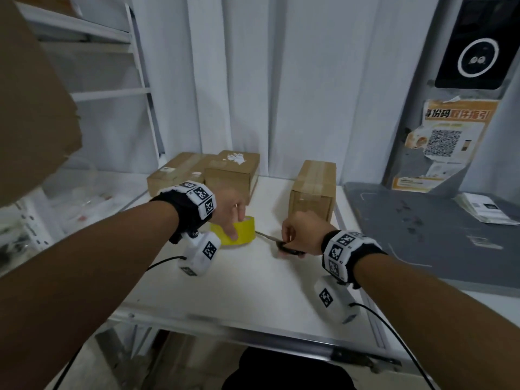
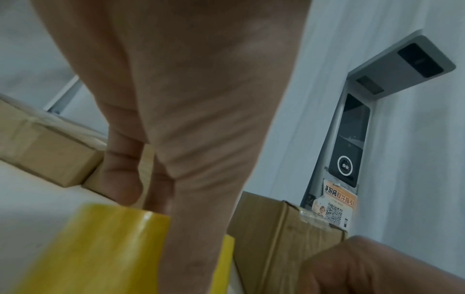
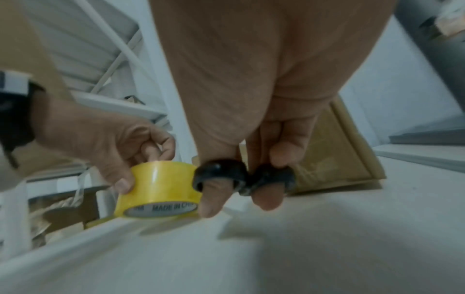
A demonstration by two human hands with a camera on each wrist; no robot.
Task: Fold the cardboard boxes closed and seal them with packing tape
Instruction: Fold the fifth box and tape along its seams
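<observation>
A yellow roll of packing tape (image 1: pixel 242 230) (image 3: pixel 161 189) (image 2: pixel 100 250) sits just above the white table (image 1: pixel 242 285), and my left hand (image 1: pixel 229 215) (image 3: pixel 113 143) grips it, thumb on the near side and fingers over the top. My right hand (image 1: pixel 295 235) holds black-handled scissors (image 1: pixel 277 242) (image 3: pixel 241 177), thumb and a finger through the loops, blades pointing toward the roll. A taped cardboard box (image 1: pixel 313 190) (image 2: pixel 284 234) stands upright just behind the right hand. Two more taped boxes (image 1: pixel 230 171) lie at the back left.
A grey mat (image 1: pixel 427 235) covers the table to the right, with a booklet (image 1: pixel 486 209) on it. A grey panel with a QR poster (image 1: pixel 441 142) stands behind. White shelving (image 1: pixel 112 94) and a big cardboard sheet (image 1: pixel 28 108) are at the left. The table's front edge (image 1: pixel 253 330) is near me.
</observation>
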